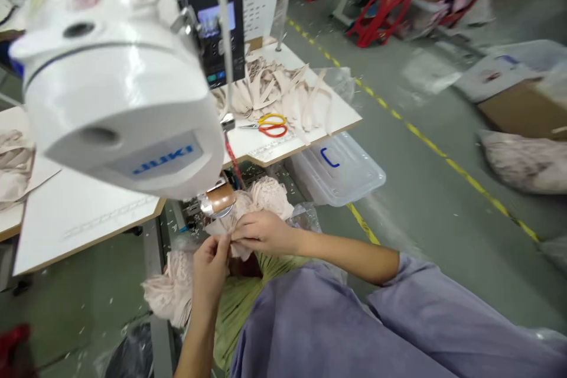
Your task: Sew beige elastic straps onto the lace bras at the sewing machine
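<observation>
Both hands meet in front of my lap, just below the head of a white sewing machine (128,100). My left hand (211,263) is closed, thumb and fingertips pinching pale pink fabric (240,251). Against it, my right hand (264,233) is closed on the same fabric, its fingertips touching those of the left. Bunched pale pink fabric pieces (271,195) lie just beyond the right hand, under the needle area. A second pale pink bundle (170,292) hangs left of my left wrist. The exact edge between the fingertips is too small to make out.
Red-and-yellow thread scissors (271,125) lie on the white table (310,136) beside a heap of pale fabric strips (270,91). A black control panel (217,29) stands behind. Beneath the table's right edge sits a clear plastic box lid (341,168). Red stools (383,12) stand farther off.
</observation>
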Demonstrator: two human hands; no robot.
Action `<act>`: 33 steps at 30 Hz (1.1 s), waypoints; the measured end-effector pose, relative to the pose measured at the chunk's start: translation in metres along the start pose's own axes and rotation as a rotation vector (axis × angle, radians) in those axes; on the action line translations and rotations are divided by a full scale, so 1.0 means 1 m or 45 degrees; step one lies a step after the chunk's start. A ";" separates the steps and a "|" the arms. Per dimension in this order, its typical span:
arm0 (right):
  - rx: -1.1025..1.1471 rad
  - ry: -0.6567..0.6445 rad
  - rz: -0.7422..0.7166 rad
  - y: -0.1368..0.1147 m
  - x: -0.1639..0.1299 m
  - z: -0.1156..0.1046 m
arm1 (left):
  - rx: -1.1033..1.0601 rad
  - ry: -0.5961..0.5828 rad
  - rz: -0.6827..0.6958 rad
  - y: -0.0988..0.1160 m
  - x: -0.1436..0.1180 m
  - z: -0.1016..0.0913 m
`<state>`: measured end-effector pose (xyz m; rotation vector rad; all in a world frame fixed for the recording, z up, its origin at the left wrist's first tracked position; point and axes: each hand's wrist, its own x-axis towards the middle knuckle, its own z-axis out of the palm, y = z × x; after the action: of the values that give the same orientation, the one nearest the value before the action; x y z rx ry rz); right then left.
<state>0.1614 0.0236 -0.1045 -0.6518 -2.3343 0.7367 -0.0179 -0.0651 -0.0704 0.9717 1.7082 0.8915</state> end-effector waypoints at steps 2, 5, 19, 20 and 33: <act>-0.159 -0.036 0.156 0.038 0.015 -0.031 | -0.113 -0.042 -0.051 -0.008 0.006 -0.002; -0.704 0.007 0.673 0.100 0.056 -0.095 | -0.287 -0.069 -0.111 -0.011 0.009 -0.006; -0.529 -0.208 0.704 0.067 0.007 -0.123 | -0.710 -0.080 -0.221 0.001 0.003 -0.012; -0.376 -0.209 0.702 0.049 -0.009 -0.117 | -0.736 -0.082 -0.230 0.000 0.003 -0.013; -0.129 -0.449 0.320 -0.039 -0.027 -0.048 | -0.645 -0.134 -0.235 0.003 -0.006 -0.014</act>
<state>0.2019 -0.0044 -0.0578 -0.9378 -2.6533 0.9115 -0.0293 -0.0712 -0.0618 0.5032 1.3599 1.0596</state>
